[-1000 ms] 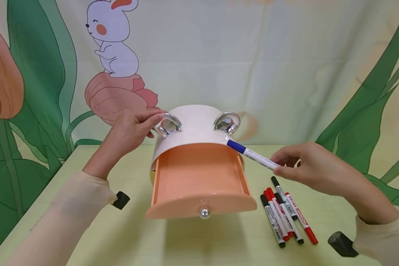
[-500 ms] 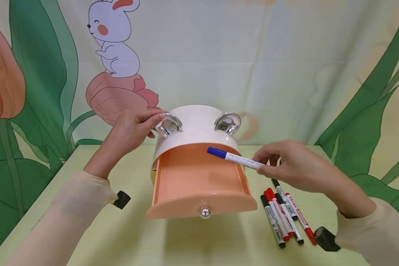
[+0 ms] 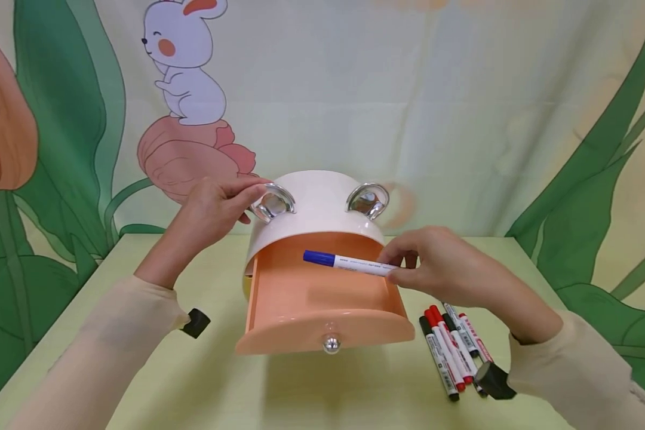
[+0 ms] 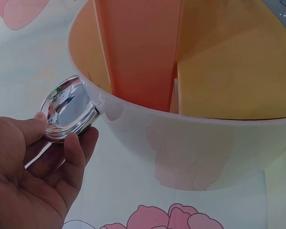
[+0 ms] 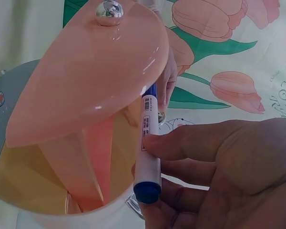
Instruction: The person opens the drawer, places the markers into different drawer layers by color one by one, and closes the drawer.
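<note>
Closest in, a silver knob (image 3: 331, 344) gleams at six o'clock on the peach drawer (image 3: 328, 328), pulled well out over the pale green table (image 3: 247, 388). Off at four o'clock from it lies a bundle of red and black markers (image 3: 451, 346), its near end partly covered in the head view by a black device (image 3: 494, 380) at the cream right cuff (image 3: 543, 352). And here's the right hand (image 3: 435, 263), at three o'clock, pinching the blue-capped marker (image 3: 355, 265) near its rear end between thumb and fingers, cap aimed at nine o'clock, the whole barrel above the drawer! Over at ten o'clock, the left hand (image 3: 215, 206) grips the silver ear (image 3: 276, 205) of the white housing (image 3: 319, 200), thumb and fingers about its rim; a twin ear (image 3: 368, 200) shines at one o'clock. Farthest back, at eleven o'clock, a rabbit (image 3: 190, 71) sits printed on the backdrop (image 3: 301, 119).
</note>
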Demonstrator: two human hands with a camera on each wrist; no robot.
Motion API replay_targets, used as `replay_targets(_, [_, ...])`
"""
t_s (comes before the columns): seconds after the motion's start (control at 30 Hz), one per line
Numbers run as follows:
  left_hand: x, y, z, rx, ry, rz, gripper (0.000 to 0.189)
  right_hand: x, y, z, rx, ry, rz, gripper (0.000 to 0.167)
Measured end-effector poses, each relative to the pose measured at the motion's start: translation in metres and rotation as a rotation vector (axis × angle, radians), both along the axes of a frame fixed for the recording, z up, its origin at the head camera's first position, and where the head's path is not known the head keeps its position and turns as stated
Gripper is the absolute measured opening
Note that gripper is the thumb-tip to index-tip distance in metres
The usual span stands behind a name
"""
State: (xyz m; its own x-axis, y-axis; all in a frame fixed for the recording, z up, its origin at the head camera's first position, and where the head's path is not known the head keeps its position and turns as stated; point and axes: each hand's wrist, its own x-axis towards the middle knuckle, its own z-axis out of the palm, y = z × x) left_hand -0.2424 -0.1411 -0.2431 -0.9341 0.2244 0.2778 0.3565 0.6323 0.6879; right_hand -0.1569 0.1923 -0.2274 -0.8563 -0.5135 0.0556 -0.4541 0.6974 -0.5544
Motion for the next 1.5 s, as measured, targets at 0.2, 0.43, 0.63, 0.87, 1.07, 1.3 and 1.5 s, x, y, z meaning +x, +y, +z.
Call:
replay_targets(0.2, [-0.001,0.004,0.000,0.013,-0.012,-0.005,0.038,-0.004,-0.010,-0.002,0.009,-0.009,0.008,0.008])
replay_targets(0.43, [-0.003,0.007,-0.001,0.025,-0.017,-0.014,0.035,-0.007,-0.022,-0.004,0.028,-0.020,0.008,0.009])
replay_targets(0.63, [-0.002,0.007,-0.001,0.016,-0.025,-0.005,0.036,-0.013,-0.026,-0.009,0.024,0.000,0.056,0.009])
replay_targets(0.87, [-0.002,0.006,-0.003,0.026,-0.026,-0.009,0.038,-0.017,-0.030,-0.013,0.028,0.011,0.084,0.011])
replay_targets(1.07, [-0.001,0.005,-0.002,0.025,-0.026,-0.002,0.039,-0.020,-0.035,-0.017,0.023,0.018,0.078,0.011])
replay_targets(1.3, [0.000,0.003,-0.002,0.027,-0.022,0.000,0.038,-0.022,-0.033,-0.021,0.027,-0.004,0.046,0.016])
replay_targets(1.5, [0.001,0.001,-0.001,0.021,-0.023,0.010,0.039,-0.018,-0.028,-0.022,-0.016,-0.018,0.039,0.015])
